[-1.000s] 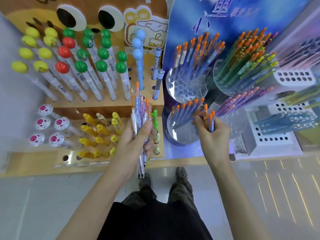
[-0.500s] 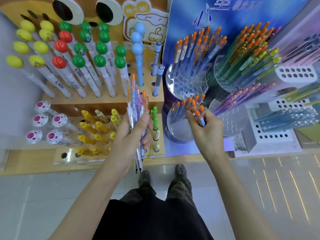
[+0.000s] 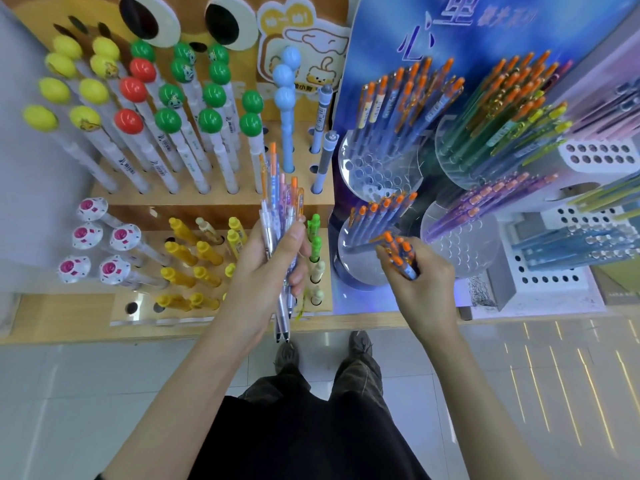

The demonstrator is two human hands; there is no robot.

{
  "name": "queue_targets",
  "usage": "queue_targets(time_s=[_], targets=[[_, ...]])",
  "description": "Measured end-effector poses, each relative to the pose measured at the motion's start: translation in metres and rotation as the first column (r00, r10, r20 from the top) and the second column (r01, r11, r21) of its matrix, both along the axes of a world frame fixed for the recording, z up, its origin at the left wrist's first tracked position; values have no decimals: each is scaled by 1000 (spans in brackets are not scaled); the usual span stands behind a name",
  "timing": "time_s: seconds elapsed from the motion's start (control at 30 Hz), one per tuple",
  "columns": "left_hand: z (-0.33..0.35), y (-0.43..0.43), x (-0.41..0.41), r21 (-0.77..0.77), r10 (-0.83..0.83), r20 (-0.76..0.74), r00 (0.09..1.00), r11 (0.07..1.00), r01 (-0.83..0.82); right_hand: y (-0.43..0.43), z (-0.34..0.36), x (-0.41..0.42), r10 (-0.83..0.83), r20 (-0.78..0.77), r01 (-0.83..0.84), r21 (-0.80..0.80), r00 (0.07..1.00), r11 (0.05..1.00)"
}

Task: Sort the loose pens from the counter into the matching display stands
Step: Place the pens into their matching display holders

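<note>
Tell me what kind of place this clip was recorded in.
Most likely a stationery shop's pen section. A wooden stand holds rows of novelty pens, clear round holders carry orange-capped pens beneath a printed blue backboard.

Clear glossy plastic pens; transparent acrylic round stands; a matt wooden stand; pale wood-look surface; shiny, reflective floor tiles

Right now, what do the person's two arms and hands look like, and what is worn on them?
Both forearms are bare up to the picture's lower edge: no sleeves show. The left hand and right hand wear no gloves, rings, watch or bracelets that I can see. The fingernails look short and unpainted.
</note>
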State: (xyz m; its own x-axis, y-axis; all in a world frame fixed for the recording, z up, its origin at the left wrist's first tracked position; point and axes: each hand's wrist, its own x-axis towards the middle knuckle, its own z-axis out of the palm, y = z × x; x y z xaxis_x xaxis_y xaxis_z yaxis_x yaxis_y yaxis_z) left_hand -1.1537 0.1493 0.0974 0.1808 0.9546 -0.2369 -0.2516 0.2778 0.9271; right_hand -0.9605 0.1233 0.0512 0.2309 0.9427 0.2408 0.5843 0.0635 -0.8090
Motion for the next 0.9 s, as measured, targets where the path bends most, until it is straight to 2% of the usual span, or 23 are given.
queue_targets(time_s=[0.1, 0.27, 0.47, 0.53, 0.6, 0.7, 0.9], targets=[[-1, 1, 0, 6, -12, 1, 1000, 1000, 12, 0, -3, -1, -4, 14, 4, -15, 1000, 1000], [-3, 0, 3, 8, -24, -10, 1000, 1000, 24, 16, -3, -19, 97, 166, -78, -118, 981, 990], [-4, -2, 4, 27, -31, -8, 1000, 999, 31, 22, -9, -23, 57, 113, -43, -129, 992, 991], [-3, -3, 4, 38, -28, -7, 1000, 999, 28, 21, -10, -25, 6, 18, -3, -172, 1000, 985], [-2, -4, 3, 45, -21, -14, 1000, 999, 21, 19, -11, -25, -57, -170, 16, -232, 984, 972], [-1, -4, 2, 34, 5, -9, 1000, 999, -4, 10, -8, -19, -126, -440, 24, -232, 889, 973], [-2, -4, 4, 21, -4, 4, 1000, 1000, 4, 2, 5, -13, -127, -608, 28, -169, 784, 985]])
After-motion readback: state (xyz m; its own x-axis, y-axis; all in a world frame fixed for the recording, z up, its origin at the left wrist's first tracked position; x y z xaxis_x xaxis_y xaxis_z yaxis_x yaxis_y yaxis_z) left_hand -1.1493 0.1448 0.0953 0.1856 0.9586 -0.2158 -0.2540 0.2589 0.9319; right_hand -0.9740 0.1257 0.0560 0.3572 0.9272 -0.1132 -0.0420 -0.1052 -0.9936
